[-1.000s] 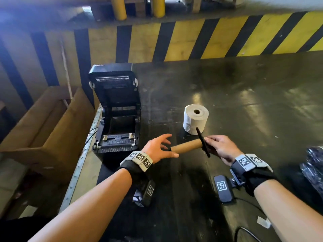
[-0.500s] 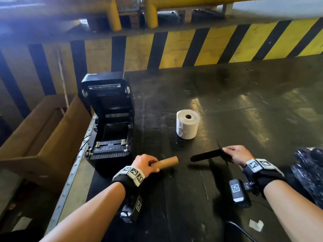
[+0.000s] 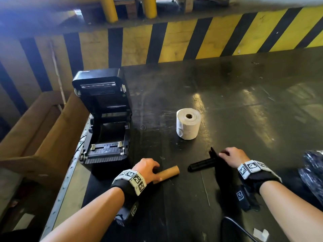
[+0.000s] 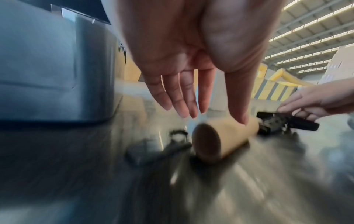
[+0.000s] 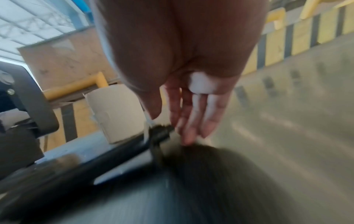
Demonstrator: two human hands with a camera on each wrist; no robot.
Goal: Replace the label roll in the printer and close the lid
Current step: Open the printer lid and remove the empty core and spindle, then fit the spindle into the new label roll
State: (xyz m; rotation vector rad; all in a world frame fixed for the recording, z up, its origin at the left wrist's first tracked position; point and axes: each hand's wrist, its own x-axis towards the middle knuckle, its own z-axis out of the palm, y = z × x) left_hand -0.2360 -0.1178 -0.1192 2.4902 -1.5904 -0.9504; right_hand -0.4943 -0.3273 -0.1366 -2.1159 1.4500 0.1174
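The black label printer (image 3: 104,130) stands at the table's left edge with its lid (image 3: 99,88) raised and its roll bay bare. A full white label roll (image 3: 188,126) stands on end in the middle of the table. The empty brown cardboard core (image 3: 168,173) lies on the table, and my left hand (image 3: 153,172) rests over its near end. In the left wrist view the fingers (image 4: 184,97) are straight and only the thumb touches the core (image 4: 224,139). The black spindle (image 3: 201,165) lies to its right. My right hand (image 3: 227,154) touches its flange with straight fingers (image 5: 191,121).
An open cardboard box (image 3: 40,137) sits off the table's left edge beside the printer. A black plastic bag (image 3: 312,172) lies at the right edge. A yellow-and-black striped barrier (image 3: 192,42) runs behind the table. A paper scrap (image 3: 261,234) and a cable (image 3: 236,227) lie near me.
The spindle came out of the cardboard core as my hands moved apart. Both parts went down onto the table, and both hands loosened their hold.
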